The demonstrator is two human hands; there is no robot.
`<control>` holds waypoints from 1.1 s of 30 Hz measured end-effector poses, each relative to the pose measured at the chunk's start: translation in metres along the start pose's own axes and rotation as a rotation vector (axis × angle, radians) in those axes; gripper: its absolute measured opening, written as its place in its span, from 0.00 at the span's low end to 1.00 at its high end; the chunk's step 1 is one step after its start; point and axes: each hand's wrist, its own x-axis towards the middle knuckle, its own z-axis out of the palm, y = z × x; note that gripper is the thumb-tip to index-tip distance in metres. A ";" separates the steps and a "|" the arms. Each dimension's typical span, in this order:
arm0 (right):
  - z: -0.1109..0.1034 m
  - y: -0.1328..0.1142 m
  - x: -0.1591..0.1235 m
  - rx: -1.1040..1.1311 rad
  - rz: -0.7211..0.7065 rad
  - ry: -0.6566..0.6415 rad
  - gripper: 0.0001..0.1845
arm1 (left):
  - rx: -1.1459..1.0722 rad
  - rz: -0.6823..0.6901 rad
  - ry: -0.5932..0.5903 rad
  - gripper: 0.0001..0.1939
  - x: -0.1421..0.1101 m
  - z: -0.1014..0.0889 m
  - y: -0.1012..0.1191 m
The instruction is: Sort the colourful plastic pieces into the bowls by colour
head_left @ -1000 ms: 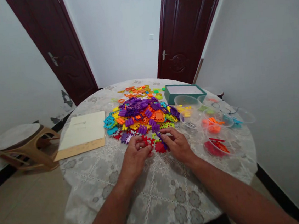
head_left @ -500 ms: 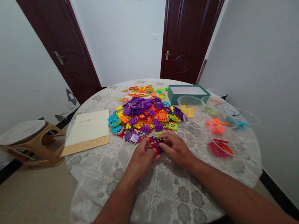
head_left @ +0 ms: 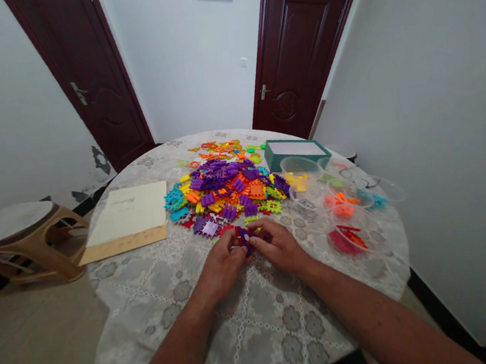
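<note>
Between my two hands, just above the near side of the table, are red and purple plastic building pieces (head_left: 245, 238). My left hand (head_left: 224, 260) pinches them from the left, thumb on top. From the right, my right hand (head_left: 279, 246) grips them with thumb and fingers. Fingers cover much of the pieces, so how they are joined is hard to make out. Right beyond my hands lies a heap of coloured interlocking plastic pieces (head_left: 226, 186), mostly purple, orange, yellow and blue. A purple square piece (head_left: 208, 227) rests at its near edge.
Clear plastic bowls (head_left: 302, 167) with pieces sorted by colour stand on the right, one holding red pieces (head_left: 348, 240). A green box (head_left: 296, 152) sits behind them. Paper sheets (head_left: 129, 214) lie at left on the patterned tablecloth (head_left: 258, 331). A stool (head_left: 32, 242) stands beyond the table's left edge.
The view has shifted, so the scene sits slightly further left. The pieces in my hands have been turned; more purple and less red faces me. Both hands keep their grip.
</note>
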 end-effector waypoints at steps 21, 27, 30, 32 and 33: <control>-0.023 -0.006 0.010 0.227 0.234 0.071 0.14 | 0.069 -0.081 0.189 0.22 0.006 -0.005 0.007; -0.071 -0.066 -0.001 -0.187 0.034 -0.258 0.06 | 0.217 -0.064 0.219 0.25 0.003 -0.010 0.013; -0.105 -0.075 0.014 -0.260 0.057 -0.399 0.08 | 0.240 -0.021 0.234 0.23 0.001 -0.009 0.014; -0.132 -0.066 0.039 -0.310 0.129 -0.339 0.08 | 0.255 0.000 0.228 0.22 0.001 -0.009 0.013; -0.145 -0.059 0.056 -0.353 0.165 -0.267 0.07 | 0.261 0.007 0.225 0.22 0.001 -0.010 0.012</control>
